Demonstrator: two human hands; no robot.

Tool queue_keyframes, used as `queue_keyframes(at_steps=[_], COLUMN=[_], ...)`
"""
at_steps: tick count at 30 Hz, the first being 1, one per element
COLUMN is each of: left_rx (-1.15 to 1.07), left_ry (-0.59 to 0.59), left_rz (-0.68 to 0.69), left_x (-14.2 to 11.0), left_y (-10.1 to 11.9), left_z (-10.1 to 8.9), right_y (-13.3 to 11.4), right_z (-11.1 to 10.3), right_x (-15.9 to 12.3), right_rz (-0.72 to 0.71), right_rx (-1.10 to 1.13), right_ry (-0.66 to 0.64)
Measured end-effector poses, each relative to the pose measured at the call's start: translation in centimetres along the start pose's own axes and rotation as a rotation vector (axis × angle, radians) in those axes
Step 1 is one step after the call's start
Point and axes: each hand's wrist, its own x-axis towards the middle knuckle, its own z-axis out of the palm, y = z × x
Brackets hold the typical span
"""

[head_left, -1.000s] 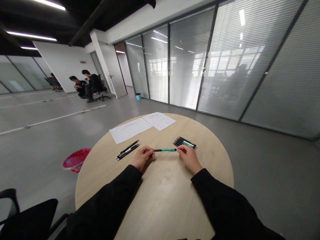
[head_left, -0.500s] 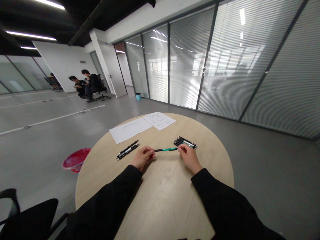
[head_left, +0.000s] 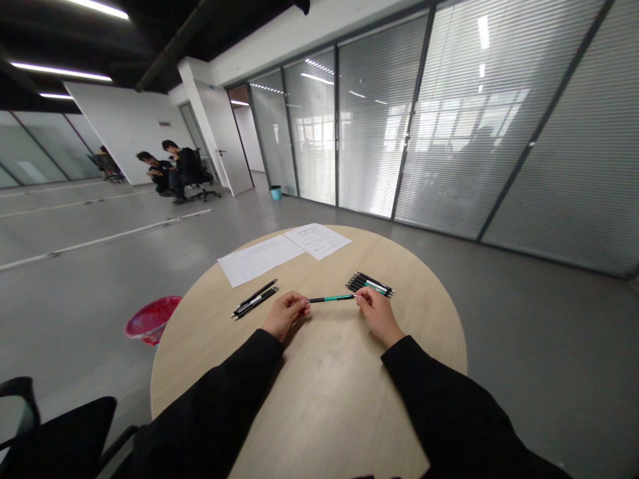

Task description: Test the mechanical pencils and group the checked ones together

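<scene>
A green and black pen [head_left: 331,299] is held level just above the round wooden table [head_left: 324,386]. My left hand [head_left: 283,314] pinches its black left end with closed fingers. My right hand [head_left: 378,314] pinches its right end, fingers also closed. Just beyond my right hand lies a small bunch of several black pens [head_left: 370,284]. To the left of my left hand lie two black pens [head_left: 255,299] side by side.
Two white paper sheets [head_left: 259,259] [head_left: 317,239] lie at the table's far edge. A red basket [head_left: 152,318] stands on the floor to the left. A black chair [head_left: 50,432] is at the lower left. Two people sit far off by the wall.
</scene>
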Motion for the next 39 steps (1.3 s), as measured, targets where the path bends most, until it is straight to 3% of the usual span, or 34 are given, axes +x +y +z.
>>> queue_keyframes(at_steps=[39], left_rx=[0.031], left_ry=[0.000], left_rz=[0.008], left_x=[0.00], left_y=[0.02], left_z=[-0.02], right_y=[-0.83], right_z=[-0.14], right_x=[-0.19], right_rz=[0.013], right_rx=[-0.020], right_ry=[-0.009])
